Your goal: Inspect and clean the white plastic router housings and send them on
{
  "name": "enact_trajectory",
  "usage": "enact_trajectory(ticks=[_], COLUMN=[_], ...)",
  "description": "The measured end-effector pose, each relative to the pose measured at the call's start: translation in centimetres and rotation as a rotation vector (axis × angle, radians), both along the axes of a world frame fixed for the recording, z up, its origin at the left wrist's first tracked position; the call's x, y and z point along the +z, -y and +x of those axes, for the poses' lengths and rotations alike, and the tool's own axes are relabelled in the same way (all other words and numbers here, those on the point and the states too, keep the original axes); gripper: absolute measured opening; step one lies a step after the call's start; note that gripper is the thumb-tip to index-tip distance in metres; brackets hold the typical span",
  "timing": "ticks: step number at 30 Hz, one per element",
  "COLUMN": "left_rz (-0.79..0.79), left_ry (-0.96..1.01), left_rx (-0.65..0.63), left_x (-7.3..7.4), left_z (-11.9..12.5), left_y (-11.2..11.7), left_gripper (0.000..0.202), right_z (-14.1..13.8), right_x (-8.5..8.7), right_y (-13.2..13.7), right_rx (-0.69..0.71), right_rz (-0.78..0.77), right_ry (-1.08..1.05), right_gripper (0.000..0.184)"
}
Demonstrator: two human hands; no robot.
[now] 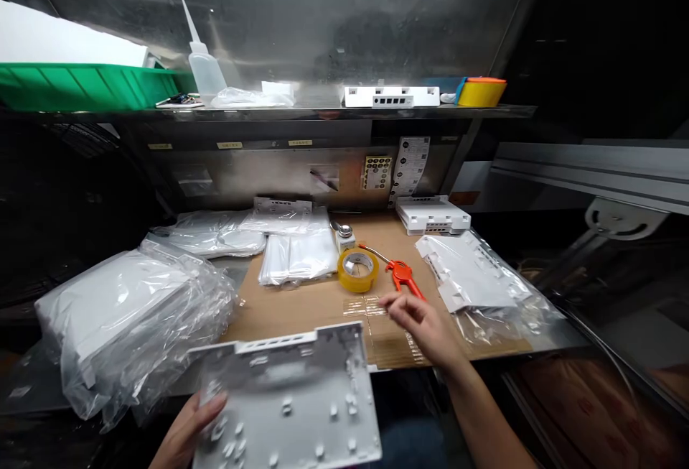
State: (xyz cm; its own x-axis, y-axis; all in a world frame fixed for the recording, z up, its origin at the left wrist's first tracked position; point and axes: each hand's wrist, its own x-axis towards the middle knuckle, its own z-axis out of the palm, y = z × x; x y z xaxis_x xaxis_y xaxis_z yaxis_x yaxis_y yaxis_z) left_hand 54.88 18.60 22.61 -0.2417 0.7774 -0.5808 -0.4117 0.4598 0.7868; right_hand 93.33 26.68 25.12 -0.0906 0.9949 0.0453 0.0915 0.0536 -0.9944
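Note:
My left hand (194,422) grips the left edge of a white plastic housing half (301,401), thumb on top. The housing's inner side faces up, showing small posts and a slotted rear edge. It is held low, in front of the bench edge. My right hand (417,322) hovers over the cardboard (317,307), its fingers loosely bent and seemingly holding nothing. Just beyond it lies an orange air blow gun (401,275), nozzle pointing away to the left. Beside the gun is a roll of yellow tape (357,271), with a small metal-capped bottle (345,237) behind.
Bagged white parts (123,304) pile up at left; flat plastic bags (298,257) lie mid-bench. More white housings (433,215) and a white panel on plastic (468,271) are at right. The shelf above holds a green tray (86,88) and a squeeze bottle (207,74).

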Motion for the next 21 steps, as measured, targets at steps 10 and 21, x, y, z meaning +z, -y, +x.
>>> enact_trajectory(ticks=[10, 21], left_rz=[0.613, 0.723], left_ry=[-0.645, -1.196], left_rx=[-0.730, -0.570], left_x=[2.1, -0.4], left_z=[8.3, 6.1], left_y=[-16.5, -23.3], left_gripper=[0.045, 0.027], right_z=[1.8, 5.6], right_x=[-5.1, -4.4], right_y=[6.1, 7.3], right_rx=[-0.321, -0.619], right_rz=[-0.421, -0.275], right_ry=[-0.746, -0.885], right_gripper=[0.065, 0.068])
